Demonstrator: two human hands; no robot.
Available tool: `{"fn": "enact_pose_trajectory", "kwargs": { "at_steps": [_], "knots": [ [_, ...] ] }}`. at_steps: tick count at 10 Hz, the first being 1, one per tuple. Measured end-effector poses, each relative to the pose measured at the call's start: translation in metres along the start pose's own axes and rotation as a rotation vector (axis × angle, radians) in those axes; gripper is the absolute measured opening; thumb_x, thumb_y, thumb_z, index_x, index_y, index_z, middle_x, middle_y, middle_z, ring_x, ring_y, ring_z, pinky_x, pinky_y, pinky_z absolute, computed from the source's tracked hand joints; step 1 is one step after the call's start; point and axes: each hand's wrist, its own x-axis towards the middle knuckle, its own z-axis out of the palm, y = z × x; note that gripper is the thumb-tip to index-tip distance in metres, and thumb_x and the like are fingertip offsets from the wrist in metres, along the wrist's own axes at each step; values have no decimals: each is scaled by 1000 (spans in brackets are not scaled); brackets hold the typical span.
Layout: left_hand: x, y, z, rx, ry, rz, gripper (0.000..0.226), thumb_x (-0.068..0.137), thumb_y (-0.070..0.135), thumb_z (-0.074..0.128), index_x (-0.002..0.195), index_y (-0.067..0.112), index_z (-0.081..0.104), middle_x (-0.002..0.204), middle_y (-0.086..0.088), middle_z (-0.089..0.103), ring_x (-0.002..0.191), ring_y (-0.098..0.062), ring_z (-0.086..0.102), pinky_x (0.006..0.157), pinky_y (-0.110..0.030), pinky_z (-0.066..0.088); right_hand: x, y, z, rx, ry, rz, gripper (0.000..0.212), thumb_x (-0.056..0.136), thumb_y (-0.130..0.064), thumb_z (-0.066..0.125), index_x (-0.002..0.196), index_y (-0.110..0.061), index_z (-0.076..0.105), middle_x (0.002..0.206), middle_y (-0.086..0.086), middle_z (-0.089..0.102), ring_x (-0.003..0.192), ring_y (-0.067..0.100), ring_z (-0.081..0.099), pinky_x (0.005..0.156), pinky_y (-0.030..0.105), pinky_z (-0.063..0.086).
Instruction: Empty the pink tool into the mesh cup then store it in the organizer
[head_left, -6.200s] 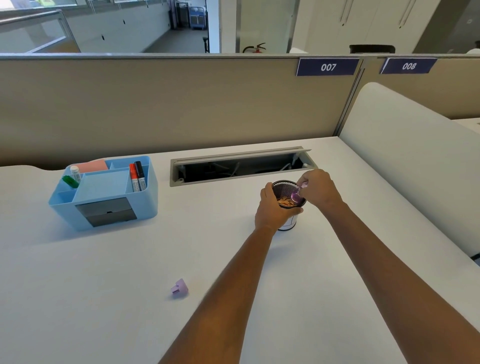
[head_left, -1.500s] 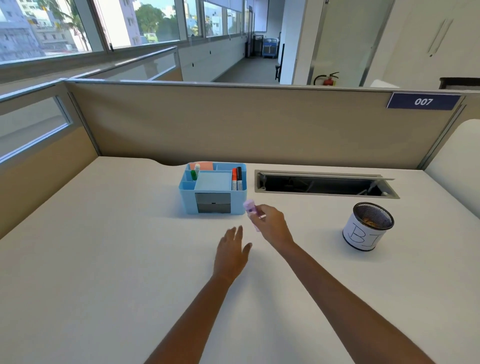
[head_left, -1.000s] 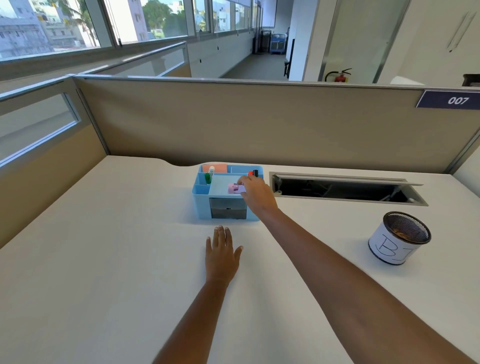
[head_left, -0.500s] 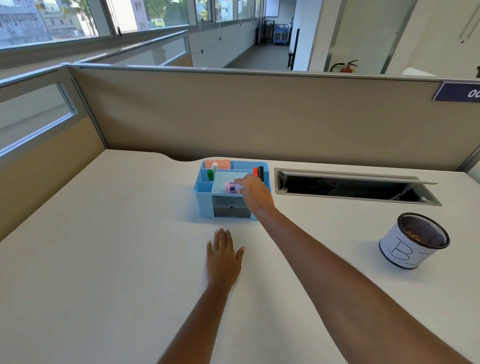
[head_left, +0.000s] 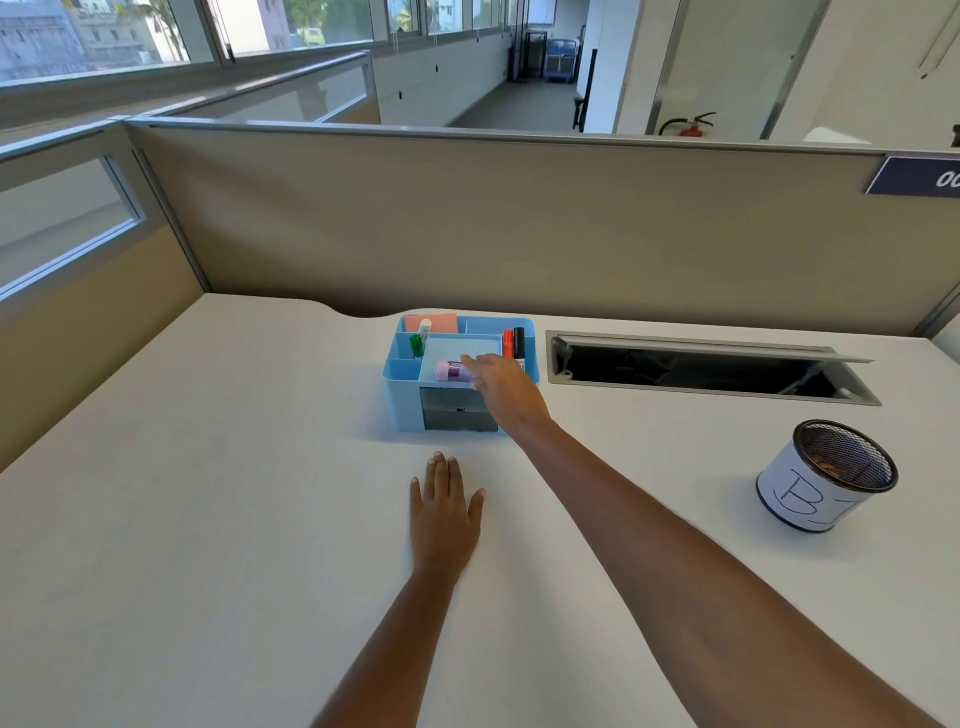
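Hand-drawn "B" on the white wrap of the mesh cup (head_left: 826, 480), well right of the right hand (head_left: 506, 387). Cut-off "00" on the blue partition plate (head_left: 917, 176), far up-right.

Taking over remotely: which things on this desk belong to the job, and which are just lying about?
Job:
pink tool, lying in the organizer
blue organizer
mesh cup
right hand, at the tool

Lying about:
red marker
black marker
green marker
cable hatch
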Motion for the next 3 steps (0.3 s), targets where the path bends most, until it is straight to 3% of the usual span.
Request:
{"fn": "enact_pose_trajectory", "kwargs": {
  "at_steps": [1,3],
  "knots": [
    [1,-1,-2,15,-14,-3,59,96,43,18,142,11,0,156,-10,1,144,-24,0,118,-39,1,-8,3,3,32,23,3,53,93,-12,47,141,-16,26,151,11,31,139,28,27,110,40,35],
    [-4,2,-3,-15,12,21,59,96,43,20,142,12,0,156,-11,0,144,-24,-1,118,-39,2,-50,28,4,146,273,102,48,95,-20,42,140,-14,27,152,11,29,141,25,22,108,36,37]
  ]
}}
